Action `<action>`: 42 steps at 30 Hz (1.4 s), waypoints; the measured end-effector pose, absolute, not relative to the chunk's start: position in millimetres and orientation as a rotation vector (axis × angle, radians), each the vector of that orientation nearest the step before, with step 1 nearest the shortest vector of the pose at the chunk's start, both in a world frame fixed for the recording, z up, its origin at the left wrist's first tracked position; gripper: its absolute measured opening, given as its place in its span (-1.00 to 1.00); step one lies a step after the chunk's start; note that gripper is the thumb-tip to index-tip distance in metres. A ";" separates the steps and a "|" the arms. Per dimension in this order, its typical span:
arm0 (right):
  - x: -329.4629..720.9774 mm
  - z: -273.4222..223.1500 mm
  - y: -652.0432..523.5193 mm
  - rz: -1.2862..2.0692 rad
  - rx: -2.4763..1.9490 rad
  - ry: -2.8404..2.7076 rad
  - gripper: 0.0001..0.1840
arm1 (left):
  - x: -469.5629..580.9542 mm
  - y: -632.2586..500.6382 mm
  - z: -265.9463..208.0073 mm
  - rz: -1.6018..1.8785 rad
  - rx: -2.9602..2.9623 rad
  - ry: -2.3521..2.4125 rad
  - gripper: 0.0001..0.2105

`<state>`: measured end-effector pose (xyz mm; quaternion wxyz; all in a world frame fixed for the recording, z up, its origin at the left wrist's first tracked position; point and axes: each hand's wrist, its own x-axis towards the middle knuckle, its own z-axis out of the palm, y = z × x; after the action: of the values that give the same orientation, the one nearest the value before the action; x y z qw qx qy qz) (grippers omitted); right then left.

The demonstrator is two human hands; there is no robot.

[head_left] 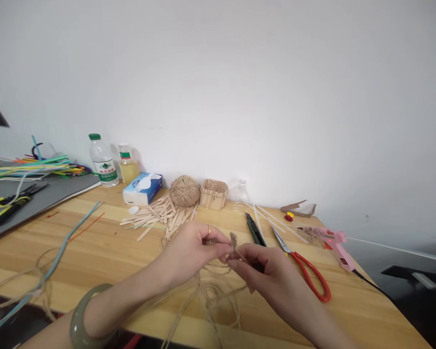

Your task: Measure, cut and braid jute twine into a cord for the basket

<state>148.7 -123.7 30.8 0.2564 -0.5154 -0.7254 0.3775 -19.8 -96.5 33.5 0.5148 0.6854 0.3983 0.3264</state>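
My left hand (196, 245), with a ring and a green bangle on the arm, pinches a short braided piece of twine (233, 240) between thumb and finger. The fingertips of my right hand (261, 266) close on the same twine just below and to the right, nearly touching the left ones. The top of the braid pokes up above the fingers. Loose strands of twine (210, 300) loop over the table beneath both hands and hang towards its front edge. A ball of twine (184, 191) sits farther back, beside a small basket of wooden sticks (213, 195).
Right of my hands lie a utility knife (255, 229), red-handled scissors (308, 271) and a pink glue gun (339, 247). Craft sticks (167, 212), a tissue box (142, 189) and bottles (103, 162) stand behind. Pliers (12, 206) and pipe cleaners (39, 167) are at left.
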 end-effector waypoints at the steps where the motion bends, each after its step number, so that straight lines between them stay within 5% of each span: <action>1: 150.3 30.7 -123.7 0.931 -1.428 -2.000 -0.70 | -19.4 -95.4 32.5 0.820 1.639 0.953 -0.86; 7: 150.2 19.2 -139.8 0.408 -1.475 -2.074 -0.64 | -12.8 -91.5 20.3 1.025 1.425 0.973 -0.83; 12: 136.9 -11.8 -155.0 0.228 -1.225 -2.441 -0.78 | -10.2 -93.9 18.7 1.078 1.204 0.741 -0.84; 17: 151.6 6.4 -139.3 0.599 -1.288 -2.123 -0.68 | -15.7 -96.1 28.1 0.986 1.105 0.678 -0.88; 25: 130.0 15.4 -106.9 1.200 -1.122 -1.735 -0.79 | -14.9 -95.2 37.8 0.950 1.029 0.692 -0.91; 32: 183.0 1.6 -96.9 0.158 -1.779 -1.750 -0.91 | -49.9 -85.6 52.9 0.996 0.851 0.599 -0.91; 42: 283.6 40.2 -126.9 -0.088 -2.154 -1.366 -0.74 | -75.3 -98.8 91.0 1.133 0.909 0.531 -0.85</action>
<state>283.6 -126.9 40.2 0.2903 -0.8077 -0.5122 -0.0330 -75.3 -98.8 91.0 0.7158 0.4104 0.2397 0.5116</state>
